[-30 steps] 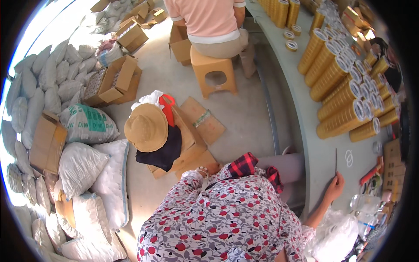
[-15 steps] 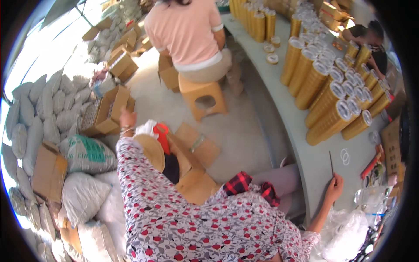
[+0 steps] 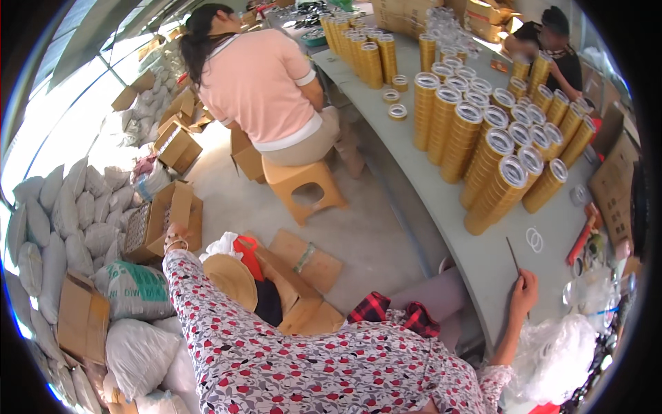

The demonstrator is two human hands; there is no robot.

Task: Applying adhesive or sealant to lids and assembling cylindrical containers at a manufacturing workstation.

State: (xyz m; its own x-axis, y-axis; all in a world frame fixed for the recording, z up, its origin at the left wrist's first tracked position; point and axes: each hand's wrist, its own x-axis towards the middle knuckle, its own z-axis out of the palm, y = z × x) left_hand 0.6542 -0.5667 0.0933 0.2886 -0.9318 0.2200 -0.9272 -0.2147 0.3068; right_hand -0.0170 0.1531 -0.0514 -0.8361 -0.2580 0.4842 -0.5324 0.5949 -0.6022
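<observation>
My left arm reaches out to the left, and my left hand is at the near side of an open cardboard box. The fingers there are small and blurred, so their grip is unclear. On the right, my right hand rests over the grey-green table with its fingers closed around a thin dark rod. The rod points away from me. Beyond its tip lie thin white rings. Farther along stand tall stacks of gold-brown tape rolls.
A co-worker in a pink top sits on an orange stool ahead. Another person is across the table. Filled sacks pile up at left. A straw hat lies by cardboard near me. Clear plastic bags bunch at right.
The view has tilted up, bringing more of the co-workers into sight. My left hand has moved from the box's right edge toward its near side. My right hand still holds the rod.
</observation>
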